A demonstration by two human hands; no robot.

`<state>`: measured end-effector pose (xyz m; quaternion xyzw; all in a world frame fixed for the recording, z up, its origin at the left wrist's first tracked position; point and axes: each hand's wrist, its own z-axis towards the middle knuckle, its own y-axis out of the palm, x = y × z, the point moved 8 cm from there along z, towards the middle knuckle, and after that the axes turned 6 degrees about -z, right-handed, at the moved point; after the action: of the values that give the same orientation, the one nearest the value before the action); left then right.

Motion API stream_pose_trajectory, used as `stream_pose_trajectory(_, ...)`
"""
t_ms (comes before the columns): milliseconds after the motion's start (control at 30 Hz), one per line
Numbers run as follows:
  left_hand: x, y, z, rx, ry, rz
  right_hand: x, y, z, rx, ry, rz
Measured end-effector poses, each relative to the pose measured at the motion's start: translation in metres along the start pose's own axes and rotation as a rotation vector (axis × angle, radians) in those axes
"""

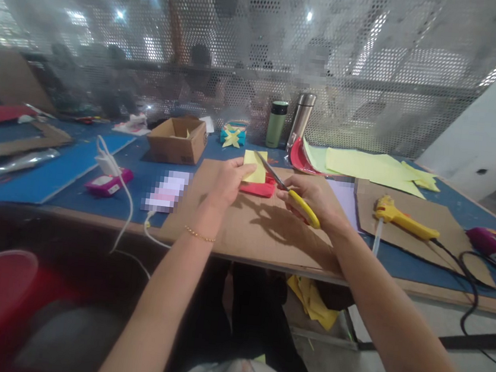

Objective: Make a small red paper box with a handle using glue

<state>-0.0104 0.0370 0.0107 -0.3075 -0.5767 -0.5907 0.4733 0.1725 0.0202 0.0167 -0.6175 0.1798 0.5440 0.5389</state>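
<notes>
My left hand [229, 179] pinches a small yellow piece of paper [256, 168] by its left edge, above a brown cardboard sheet [234, 226]. In my right hand [311, 198] is a pair of scissors [303, 207] with yellow handles, its metal blades pointing up and left. The blade tips lie at the paper's upper right part; whether they cut into it I cannot tell. Just below the paper, a red piece [257, 189] rests on the cardboard, partly covered by the paper.
A yellow glue gun [405, 219] with a black cord lies on cardboard at right, near yellow-green sheets [366, 167]. Toward the back stand a cardboard box [176, 145], a green tumbler [275, 126] and a steel flask [301, 117]. A purple power strip [108, 183] with white cable sits left.
</notes>
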Motion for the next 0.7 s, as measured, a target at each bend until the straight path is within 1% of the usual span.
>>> stream_pose_trajectory(133,-0.0013,-0.0035,0.0020,0.011,0.011,0.020,0.0027,-0.0021,-0.0006,0.017,0.043,-0.027)
stream_pose_trajectory(333,-0.0027,-0.0031,0.0016,0.003,-0.015,0.020,0.0071,-0.0019,0.0004,0.017,0.062,-0.049)
stream_pose_trajectory(500,-0.0013,-0.0014,0.0012,-0.008,-0.014,-0.005,0.0094,-0.0012,0.0022,0.007,0.052,-0.042)
stream_pose_trajectory(700,-0.0021,-0.0042,0.0023,0.027,-0.027,0.023,0.0051,-0.0014,0.0010,-0.002,0.019,-0.054)
